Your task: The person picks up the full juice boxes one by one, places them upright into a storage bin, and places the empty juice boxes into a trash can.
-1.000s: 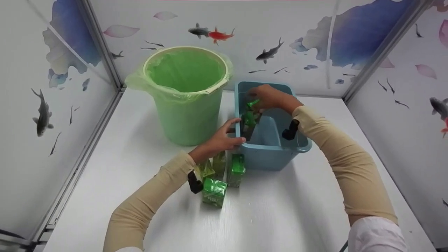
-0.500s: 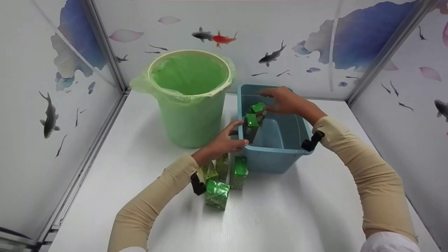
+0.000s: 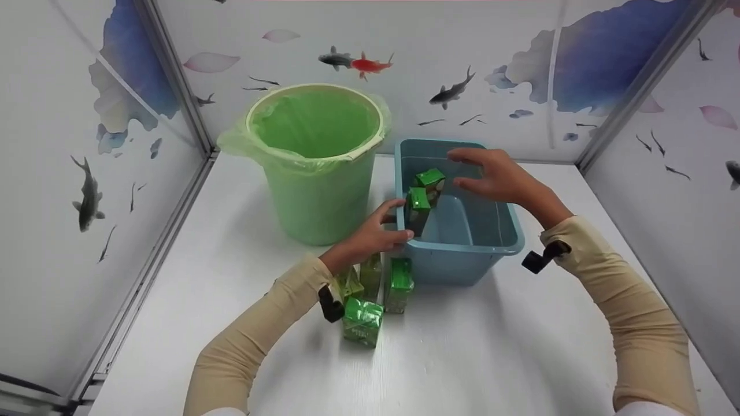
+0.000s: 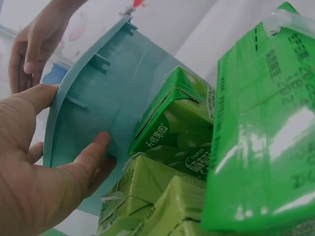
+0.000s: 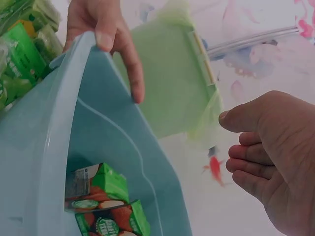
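Observation:
My left hand [image 3: 370, 234] grips the left rim of a blue plastic tub [image 3: 457, 266], thumb over the edge and fingers along the outer wall. Inside the tub, two green juice boxes stand side by side against its left wall: a nearer juice box [image 3: 418, 211] and a farther one [image 3: 432, 182]. Reddish fruit is printed on the inside juice boxes [image 5: 110, 216]. Above the tub's right half my right hand [image 3: 500, 176] hovers, thumb and fingers apart, holding nothing. Under my left wrist, several green and yellow-green juice boxes [image 3: 363, 322] stand on the table; one shows grapes [image 4: 177, 128].
A green bucket [image 3: 318, 202] with a pale rim and a green plastic liner [image 3: 315, 127] stands left of the tub. All of it sits on a white table [image 3: 462, 358]. Printed wall panels [image 3: 404, 34] with fish close off the back and sides.
My right hand let go of a juice box in the tub, then drew back to the right and spread its fingers. My left hand kept its grip on the rim.

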Action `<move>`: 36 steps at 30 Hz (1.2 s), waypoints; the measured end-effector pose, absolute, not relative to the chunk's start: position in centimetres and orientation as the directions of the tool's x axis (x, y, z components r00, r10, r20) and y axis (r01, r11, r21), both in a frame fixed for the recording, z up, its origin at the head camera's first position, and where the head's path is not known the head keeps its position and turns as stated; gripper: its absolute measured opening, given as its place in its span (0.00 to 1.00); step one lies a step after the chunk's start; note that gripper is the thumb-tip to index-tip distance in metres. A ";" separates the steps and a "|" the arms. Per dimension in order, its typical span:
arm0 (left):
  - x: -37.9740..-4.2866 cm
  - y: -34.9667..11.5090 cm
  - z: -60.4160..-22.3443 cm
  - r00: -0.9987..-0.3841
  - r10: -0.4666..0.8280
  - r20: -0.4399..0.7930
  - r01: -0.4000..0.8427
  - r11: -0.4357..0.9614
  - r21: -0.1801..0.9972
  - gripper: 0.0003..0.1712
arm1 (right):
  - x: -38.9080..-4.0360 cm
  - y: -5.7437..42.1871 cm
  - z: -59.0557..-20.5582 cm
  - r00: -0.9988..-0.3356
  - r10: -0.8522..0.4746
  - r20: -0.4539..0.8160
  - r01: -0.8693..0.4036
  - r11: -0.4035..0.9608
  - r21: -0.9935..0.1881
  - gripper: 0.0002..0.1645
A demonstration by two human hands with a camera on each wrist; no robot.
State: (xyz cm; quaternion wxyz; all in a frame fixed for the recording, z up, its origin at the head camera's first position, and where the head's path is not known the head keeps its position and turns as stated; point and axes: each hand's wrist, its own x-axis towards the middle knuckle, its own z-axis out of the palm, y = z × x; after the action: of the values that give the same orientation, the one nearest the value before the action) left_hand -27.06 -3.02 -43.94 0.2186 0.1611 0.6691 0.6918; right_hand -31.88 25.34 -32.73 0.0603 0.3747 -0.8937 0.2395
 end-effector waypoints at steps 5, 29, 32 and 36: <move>-27.0 -2.9 -43.8 -0.852 0.519 -0.065 -0.081 -0.010 0.997 0.47 | -30.0 25.1 -32.2 -0.663 -0.648 0.375 -0.747 0.541 -0.386 0.32; -28.2 -2.6 -44.0 -0.864 0.499 -0.059 -0.061 0.013 0.998 0.48 | -21.3 22.3 -36.9 -0.449 -0.780 0.436 -0.868 0.263 -0.422 0.39; -28.3 -2.4 -44.0 -0.860 0.507 -0.056 -0.060 0.009 0.998 0.48 | -20.5 22.5 -38.3 -0.490 -0.771 0.406 -0.843 0.301 -0.446 0.38; -28.3 -2.3 -44.0 -0.856 0.514 -0.066 -0.082 -0.009 0.997 0.47 | -19.3 22.3 -40.8 -0.543 -0.770 0.335 -0.797 0.347 -0.495 0.35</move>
State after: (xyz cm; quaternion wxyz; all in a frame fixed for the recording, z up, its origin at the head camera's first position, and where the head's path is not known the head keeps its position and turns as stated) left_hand -28.34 -2.33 -43.98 0.2153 0.1609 0.6700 0.6920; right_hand -19.28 22.28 -40.83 0.0215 0.4773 -0.8205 0.3139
